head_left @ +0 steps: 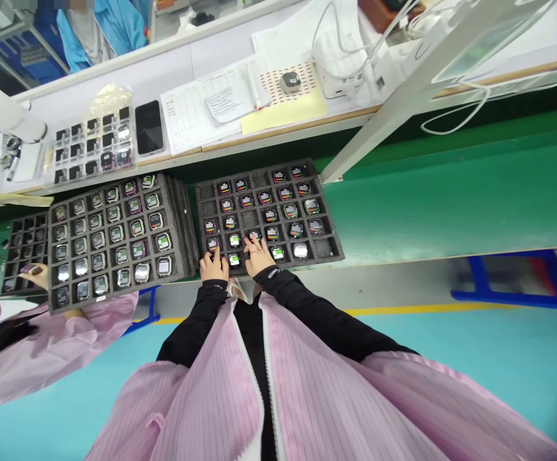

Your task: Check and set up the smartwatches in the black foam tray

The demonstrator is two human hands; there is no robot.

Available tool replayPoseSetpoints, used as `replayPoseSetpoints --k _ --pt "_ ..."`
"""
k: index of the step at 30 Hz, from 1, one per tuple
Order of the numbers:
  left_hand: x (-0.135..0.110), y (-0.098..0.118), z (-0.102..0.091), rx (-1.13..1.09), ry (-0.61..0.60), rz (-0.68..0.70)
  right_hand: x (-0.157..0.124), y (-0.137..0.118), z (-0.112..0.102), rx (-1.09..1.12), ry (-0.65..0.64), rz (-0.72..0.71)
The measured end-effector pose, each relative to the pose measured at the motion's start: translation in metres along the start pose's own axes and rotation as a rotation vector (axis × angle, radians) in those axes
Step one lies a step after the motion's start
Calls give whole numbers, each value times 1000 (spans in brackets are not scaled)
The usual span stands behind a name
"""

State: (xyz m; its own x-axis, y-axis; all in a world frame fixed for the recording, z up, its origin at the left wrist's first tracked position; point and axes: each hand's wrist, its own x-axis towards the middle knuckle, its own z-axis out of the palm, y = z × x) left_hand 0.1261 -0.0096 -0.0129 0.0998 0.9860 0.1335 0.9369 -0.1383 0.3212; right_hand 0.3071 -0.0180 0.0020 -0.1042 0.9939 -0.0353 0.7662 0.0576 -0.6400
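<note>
Dark foam tray [327,248], one watch to a cell

At the far left of your view, a co-worker's hand [42,276] appears to hold a watch [31,269] over a small tray [31,224]. Next to it is the stack of trays [186,234], its top one filled with watches lying face up; stacking probably saves room on the green bench [451,205]. On the far side, the white shelf [146,86] carries a clear tray [49,165] and a phone [148,128], out of your way.

Your own tray lies flat just right of the stack, close to the near edge, which seems to spare you a long reach. Your left hand [214,266] covers its near left corner, fingers bent, the index beside a watch [212,244]. Farther right, your right hand [259,256] comes in over the near edge, fingertips on another watch [253,234] sitting in its cell. You may be pinching or only touching; neither grip can be told from above. Foam walls likely stop the cases rubbing, and face-up screens, many lit, suit reading at a glance.

Right of the tray's far corner, the white post [379,137] meets the bench.
</note>
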Motion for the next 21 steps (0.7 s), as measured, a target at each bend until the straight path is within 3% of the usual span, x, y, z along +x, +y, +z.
replayPoseSetpoints --k 3,9,15,21 --pt "2 1 -1 0 -24 -15 -5 14 -7 -21 38 39" --pt "-1 -2 -4 -9 -18 -2 -10 22 -17 -41 -18 69" --pt "1 -4 1 -15 34 -43 -20 34 -35 -59 102 150" --pt "4 -1 0 58 -9 -77 -26 47 -41 -51 22 221"
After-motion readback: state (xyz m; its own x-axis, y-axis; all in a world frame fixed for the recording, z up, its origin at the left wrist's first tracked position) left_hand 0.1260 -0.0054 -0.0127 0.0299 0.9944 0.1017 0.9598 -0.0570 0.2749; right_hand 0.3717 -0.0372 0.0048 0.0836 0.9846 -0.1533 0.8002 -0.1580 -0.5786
